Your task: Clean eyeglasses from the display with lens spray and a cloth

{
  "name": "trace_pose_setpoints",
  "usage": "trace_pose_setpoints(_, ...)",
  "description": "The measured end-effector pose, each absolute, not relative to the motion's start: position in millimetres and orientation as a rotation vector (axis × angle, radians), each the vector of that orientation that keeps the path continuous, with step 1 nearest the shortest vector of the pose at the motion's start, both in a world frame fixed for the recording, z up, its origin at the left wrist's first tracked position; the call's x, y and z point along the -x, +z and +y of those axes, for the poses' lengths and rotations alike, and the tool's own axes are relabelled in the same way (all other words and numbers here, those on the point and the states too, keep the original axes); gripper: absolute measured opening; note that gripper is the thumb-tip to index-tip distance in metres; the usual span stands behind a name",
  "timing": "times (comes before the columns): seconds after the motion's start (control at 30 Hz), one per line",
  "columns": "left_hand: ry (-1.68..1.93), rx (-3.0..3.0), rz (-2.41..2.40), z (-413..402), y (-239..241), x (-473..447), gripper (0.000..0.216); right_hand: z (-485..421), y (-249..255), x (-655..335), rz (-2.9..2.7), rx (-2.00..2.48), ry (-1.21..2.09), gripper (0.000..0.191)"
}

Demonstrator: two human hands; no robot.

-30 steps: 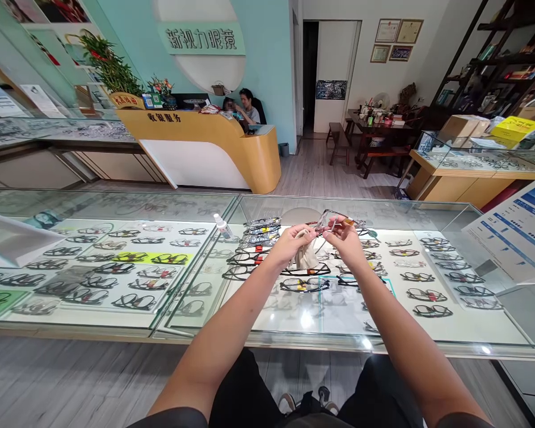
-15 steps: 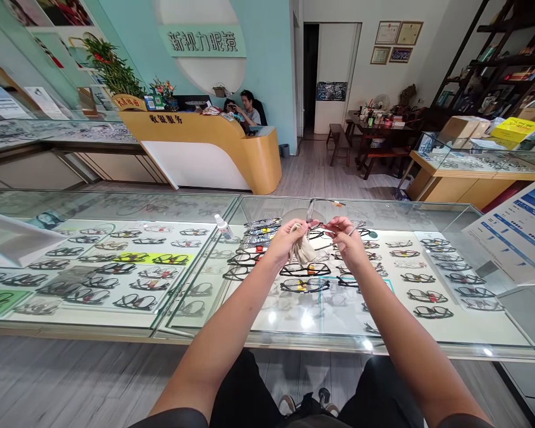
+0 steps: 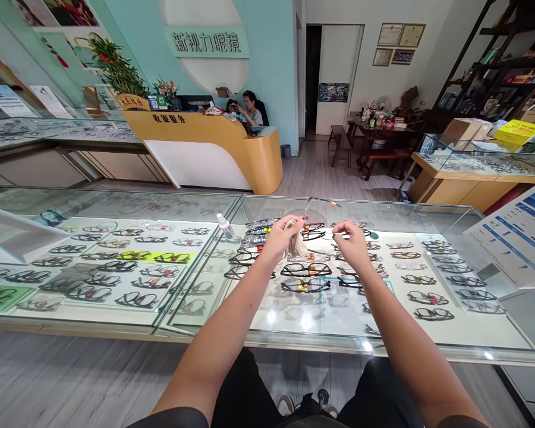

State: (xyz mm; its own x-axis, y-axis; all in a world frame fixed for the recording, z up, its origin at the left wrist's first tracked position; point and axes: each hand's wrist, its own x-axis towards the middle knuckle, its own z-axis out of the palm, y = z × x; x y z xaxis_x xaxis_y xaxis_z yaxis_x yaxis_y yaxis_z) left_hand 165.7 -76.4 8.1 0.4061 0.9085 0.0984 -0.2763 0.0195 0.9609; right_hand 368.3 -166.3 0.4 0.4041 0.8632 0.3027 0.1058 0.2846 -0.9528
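Observation:
My left hand (image 3: pixel 282 235) is closed around a beige cleaning cloth (image 3: pixel 298 247) and touches one end of a thin-framed pair of glasses (image 3: pixel 314 230). My right hand (image 3: pixel 350 239) pinches the other side of that pair. One temple arm with an orange tip (image 3: pixel 334 204) sticks up behind the hands. Both hands hover just above the glass display counter (image 3: pixel 294 333), over rows of dark frames lying inside it.
A small spray bottle (image 3: pixel 225 226) and a stack of bagged frames (image 3: pixel 261 229) rest on the counter left of my hands. A printed board (image 3: pixel 515 238) leans at the right, a white sign (image 3: pixel 13 233) at the left. Two people sit behind the yellow reception desk (image 3: pixel 232 148).
Both hands have moved forward and lower toward the counter top. The glasses have gone from raised and tilted to nearly level between my hands, and my hands are farther apart.

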Motion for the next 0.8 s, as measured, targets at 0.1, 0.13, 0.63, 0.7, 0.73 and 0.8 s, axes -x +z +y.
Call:
trace_pose_setpoints(0.1, 0.961, -1.316, 0.711, -82.9, 6.7, -169.0, 0.047, -171.8, 5.1, -362.6, -1.233, 1.220, 0.494, 0.010)
trace_pose_setpoints(0.13, 0.930, -1.318, 0.699, -85.2, 7.0, -170.0, 0.046, -173.4, 6.1, -360.3, -1.302, 1.209, 0.450, 0.008)
trace_pose_setpoints(0.63, 0.838, -1.277, 0.659, -97.1, 12.0, -173.2, 0.048, -179.3, 5.8, -347.1, -1.509, 1.128, 0.319, 0.006)
trace_pose_setpoints(0.7, 0.832, -1.273, 0.663, -99.7, 11.6, -174.1, 0.046, -178.1, 4.5, -346.5, -1.515, 1.158, 0.283, 0.007)
trace_pose_setpoints(0.73, 0.830, -1.271, 0.664, -100.8, 11.5, -174.6, 0.046, -177.4, 3.7, -346.2, -1.521, 1.176, 0.265, 0.010)
trace_pose_setpoints(0.8, 0.834, -1.264, 0.661, -102.4, 11.0, -175.8, 0.045, -176.1, 2.0, -345.4, -1.550, 1.207, 0.238, 0.017)
